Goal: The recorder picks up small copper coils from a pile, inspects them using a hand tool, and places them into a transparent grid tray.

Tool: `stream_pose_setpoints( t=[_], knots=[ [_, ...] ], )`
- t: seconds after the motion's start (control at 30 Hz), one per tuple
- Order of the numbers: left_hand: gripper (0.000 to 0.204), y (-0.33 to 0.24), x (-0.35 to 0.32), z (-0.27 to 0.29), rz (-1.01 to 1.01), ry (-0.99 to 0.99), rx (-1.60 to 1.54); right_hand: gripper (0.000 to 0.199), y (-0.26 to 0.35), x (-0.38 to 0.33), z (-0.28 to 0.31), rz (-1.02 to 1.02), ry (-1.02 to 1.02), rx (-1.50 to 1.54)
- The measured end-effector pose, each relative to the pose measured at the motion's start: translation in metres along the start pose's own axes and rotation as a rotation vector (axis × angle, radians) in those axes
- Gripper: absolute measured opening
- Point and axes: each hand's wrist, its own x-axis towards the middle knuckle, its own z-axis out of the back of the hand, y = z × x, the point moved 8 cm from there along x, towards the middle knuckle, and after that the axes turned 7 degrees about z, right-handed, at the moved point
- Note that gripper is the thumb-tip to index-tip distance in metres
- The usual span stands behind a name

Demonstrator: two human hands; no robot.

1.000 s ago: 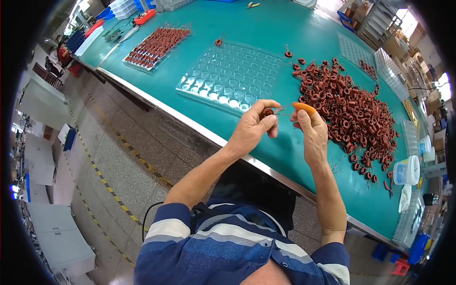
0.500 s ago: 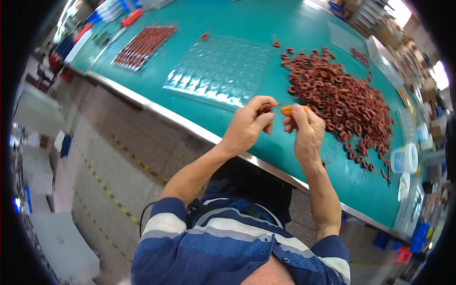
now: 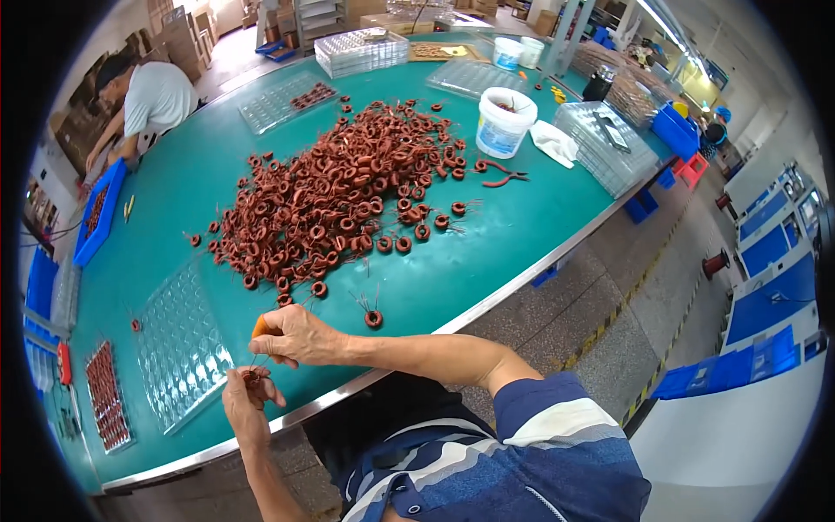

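Since the earlier frames the whole view has swung round: the pile of coils that lay at two o'clock of the hands now spreads at twelve o'clock, and the hands have shifted from the picture's middle to its lower left. The grip itself is unchanged.

The left hand (image 3: 246, 402) is closed in a pinch on a small brown ring coil (image 3: 252, 376), held just over the table's near edge, at six o'clock of the pile. The right hand (image 3: 296, 335) is curled shut round an orange-handled tool (image 3: 261, 327); only the handle's end shows, so its tip cannot be made out. The tool's long axis runs roughly from twelve to six o'clock, pointing down toward the coil. Thin wire leads rise from the coil toward the tool.

On the green table (image 3: 522, 226) the heap of brown ring coils (image 3: 335, 196) lies loose. A clear blister tray (image 3: 178, 348) sits at nine o'clock of the hands, its pockets apparently bare. Farther at eight o'clock a second tray (image 3: 106, 396) is packed with coils. A blue bin (image 3: 97, 213) at ten o'clock holds some brown parts. A white tub (image 3: 503, 122) stands at one o'clock, with red-handled pliers (image 3: 502, 176) beside it. A stack of clear trays (image 3: 609, 148) lies at two o'clock. A single coil (image 3: 373, 318) rests just right of the right hand.
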Motion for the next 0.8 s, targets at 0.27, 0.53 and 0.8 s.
stream_pose_setpoints(
  t=[0.27, 0.53, 0.8],
  knots=[
    [0.021, -0.020, -0.010, -0.036, -0.164, 0.022, 0.205, 0.025, 0.013, -0.027, 0.012, -0.042, 0.031, 0.302],
    [0.015, -0.038, -0.005, -0.039, -0.291, -0.162, 0.227, 0.033, 0.039, -0.029, 0.049, 0.154, -0.399, -0.057],
    [0.012, -0.047, 0.008, -0.015, -0.342, -0.194, 0.762, 0.030, 0.004, 0.002, -0.004, -0.067, -0.084, 0.063]
  ],
)
